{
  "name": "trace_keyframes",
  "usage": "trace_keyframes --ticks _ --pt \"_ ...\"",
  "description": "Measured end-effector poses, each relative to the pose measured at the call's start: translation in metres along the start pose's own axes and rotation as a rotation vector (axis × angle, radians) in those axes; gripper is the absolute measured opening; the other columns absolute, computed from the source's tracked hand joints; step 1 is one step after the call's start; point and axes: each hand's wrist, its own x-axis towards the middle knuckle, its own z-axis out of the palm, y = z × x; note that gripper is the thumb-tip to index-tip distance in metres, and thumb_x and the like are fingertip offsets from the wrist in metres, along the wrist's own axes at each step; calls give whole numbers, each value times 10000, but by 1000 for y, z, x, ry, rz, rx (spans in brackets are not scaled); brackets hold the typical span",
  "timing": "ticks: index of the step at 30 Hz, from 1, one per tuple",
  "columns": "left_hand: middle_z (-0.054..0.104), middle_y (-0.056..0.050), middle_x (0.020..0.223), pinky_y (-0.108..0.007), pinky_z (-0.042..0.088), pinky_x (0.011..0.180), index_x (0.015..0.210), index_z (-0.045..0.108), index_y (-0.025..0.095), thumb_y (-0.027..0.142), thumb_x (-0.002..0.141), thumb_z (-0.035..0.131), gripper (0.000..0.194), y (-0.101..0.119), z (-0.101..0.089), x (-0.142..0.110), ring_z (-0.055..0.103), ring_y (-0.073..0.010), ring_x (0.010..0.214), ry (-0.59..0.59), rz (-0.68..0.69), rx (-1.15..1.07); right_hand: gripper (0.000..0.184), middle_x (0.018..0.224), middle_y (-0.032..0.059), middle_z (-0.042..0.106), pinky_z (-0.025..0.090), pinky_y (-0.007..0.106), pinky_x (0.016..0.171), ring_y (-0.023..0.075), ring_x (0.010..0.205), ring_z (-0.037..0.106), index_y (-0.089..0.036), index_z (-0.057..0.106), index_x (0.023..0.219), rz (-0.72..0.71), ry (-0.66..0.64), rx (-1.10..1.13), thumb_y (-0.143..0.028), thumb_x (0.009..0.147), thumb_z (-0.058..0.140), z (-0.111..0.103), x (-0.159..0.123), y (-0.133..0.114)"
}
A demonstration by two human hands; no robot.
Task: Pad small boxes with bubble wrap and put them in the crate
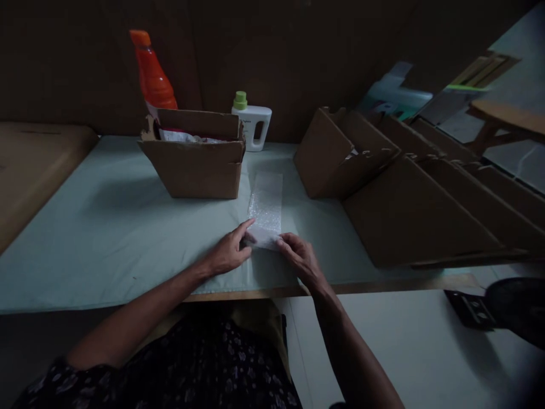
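Observation:
A strip of clear bubble wrap (pixel 266 207) lies lengthwise on the cloth-covered table in front of me, its near end lifted and folded over. At that end's left side is my left hand (pixel 230 251), with the index finger stretched along the edge and other fingertips showing dimly through the plastic. My right hand (pixel 300 257) pinches the near right corner between thumb and fingers. Part of the fold is hard to make out in the dim light.
An open cardboard box (pixel 200 170) with packets inside stands behind, left of the strip. Near it are an orange bottle (pixel 155 76) and a white jug (pixel 255 122) with a green cap. More cardboard boxes (pixel 417 210) fill the right side. A pale green cloth (pixel 106 227) covers the table.

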Motion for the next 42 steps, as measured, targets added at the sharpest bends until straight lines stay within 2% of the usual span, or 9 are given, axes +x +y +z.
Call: trace_keyframes --ticks 6,9,14,18,21,26,34,38,42 --pt "682 -12 816 -269 491 743 1421 529 114 170 837 551 587 0 12 30 610 -152 716 165 -183 192 217 1158 97 733 525 395 859 248 1070 670 -218 680 1112 -273 392 -264 -324 954 575 -1 -20 -6" --pt "668 -3 762 -286 494 754 1440 512 107 158 813 587 633 2 10 37 618 -170 711 155 -191 228 195 1126 67 751 500 403 910 232 1072 669 -240 684 1092 -481 285 -470 -199 955 551 3 -27 -7" --pt "720 -81 959 -360 534 855 1463 475 112 186 830 618 653 1 12 35 676 -223 863 179 -146 298 333 1298 88 697 463 432 937 290 1245 586 -206 681 1183 -504 21 -732 -111 890 556 15 -11 1" --pt "564 -167 1421 -434 478 1070 1462 454 150 192 850 633 639 -13 12 12 572 -269 1261 297 228 404 237 1213 75 735 429 406 946 252 1185 622 -209 704 1067 -536 36 -729 -107 950 526 14 -1 9" --pt "617 -134 1376 -478 471 1081 1380 540 180 171 886 598 498 -23 14 -6 539 -279 1304 215 435 500 196 1110 69 761 427 378 904 222 1070 663 -199 687 1020 -564 60 -673 -130 982 507 10 -3 8" --pt "752 -76 1078 -417 550 909 1242 656 202 115 926 492 366 -18 14 -18 679 -221 990 96 331 438 187 862 28 749 464 329 781 178 794 672 -208 662 989 -493 -29 -520 -133 990 491 4 -13 -6" --pt "728 -90 1203 -394 530 990 1280 635 191 157 897 547 394 -7 12 -1 681 -234 1089 82 74 400 156 1126 83 737 476 393 851 256 1083 649 -223 674 1087 -562 113 -669 -227 970 570 1 -24 -13" --pt "672 -118 1250 -464 500 1034 1277 618 178 200 877 626 400 -4 13 -4 614 -277 1174 147 189 504 213 1180 82 743 479 424 901 273 1164 639 -212 674 1132 -603 59 -716 -186 982 525 6 -17 2" --pt "691 -93 1231 -475 499 1012 1312 580 200 191 891 627 424 3 10 -23 614 -268 1148 32 354 495 216 1011 67 773 514 396 839 231 1003 696 -209 675 1103 -620 18 -595 -168 997 492 3 -13 5"
